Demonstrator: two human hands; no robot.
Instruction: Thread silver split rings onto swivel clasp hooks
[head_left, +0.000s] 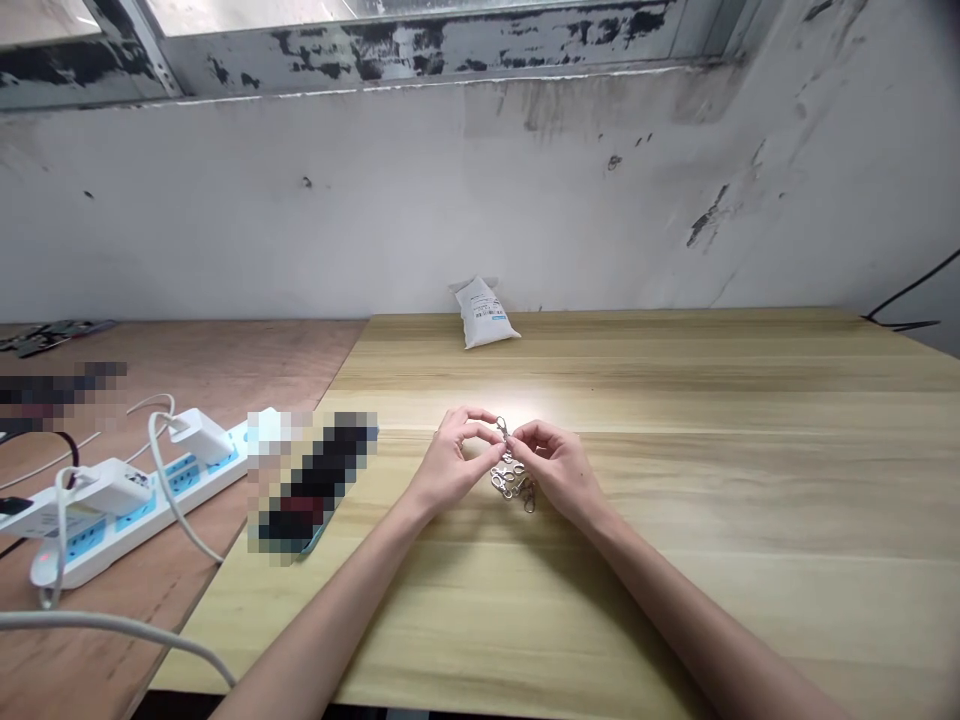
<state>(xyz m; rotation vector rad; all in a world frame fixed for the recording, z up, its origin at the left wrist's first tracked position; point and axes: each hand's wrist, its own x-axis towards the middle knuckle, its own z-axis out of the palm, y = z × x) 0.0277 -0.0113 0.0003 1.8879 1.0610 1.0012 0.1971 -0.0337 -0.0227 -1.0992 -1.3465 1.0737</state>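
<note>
Both my hands meet over the middle of the light wooden table [675, 520]. My left hand [450, 462] pinches the top of a small cluster of silver metal clasps [511, 476] with thumb and fingers. My right hand [556, 466] is closed on the same cluster from the right, and several clasps hang below between the two hands, just above the tabletop. One clasp sticks up between the fingertips.
A small white packet [484, 312] stands at the table's far edge by the stained wall. At left, a white power strip [127, 500] with plugged chargers and white cables lies on a darker wooden bench. A blurred dark object [315, 485] lies at the table's left edge.
</note>
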